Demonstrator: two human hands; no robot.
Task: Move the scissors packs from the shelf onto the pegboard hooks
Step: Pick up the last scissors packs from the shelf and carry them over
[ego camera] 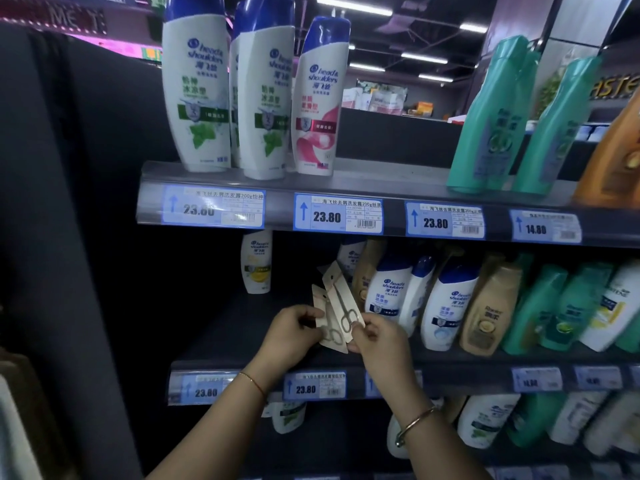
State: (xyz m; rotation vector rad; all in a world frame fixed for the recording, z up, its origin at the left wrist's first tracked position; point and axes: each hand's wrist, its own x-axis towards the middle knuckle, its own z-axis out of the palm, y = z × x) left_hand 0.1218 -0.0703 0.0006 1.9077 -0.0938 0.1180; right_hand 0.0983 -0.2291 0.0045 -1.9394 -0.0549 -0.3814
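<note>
Holding scissors packs [335, 308] in both hands, just above the mid shelf [225, 336], at its dark left end. Two kraft-colour cards visible, fanned, each w/ small metal scissors; print on the cards is too small to read.

L hand [294, 332]: fingers curled, thumb on top, gripping the rear pack [320, 303] by its left edge. R hand [377, 336]: thumb + fingertips pinching the bottom corner of the front pack [341, 292]. Packs overlap and touch. Thin bangle on each wrist.

Right of my fingers, same shelf: white/blue head & shoulders bottles [389, 292], then a gold bottle [485, 318], green ones, and a white bottle reading PANTENE [618, 306] at far right.

Above my fingers, price rail: tags [337, 214] read 23.80, 23.80, 23.80, then 14.80 [545, 227], w/ Chinese text incl. "200g" + barcodes. Over that, top shelf: three head & shoulders bottles [197, 91], two w/ green mint-leaf labels, one pink, and teal-green bottles [485, 116] further right.

Below my wrists, lower rail: 23.80 tag [313, 388] and another 23.80 left of it; tags right of those too blurred to read.
</note>
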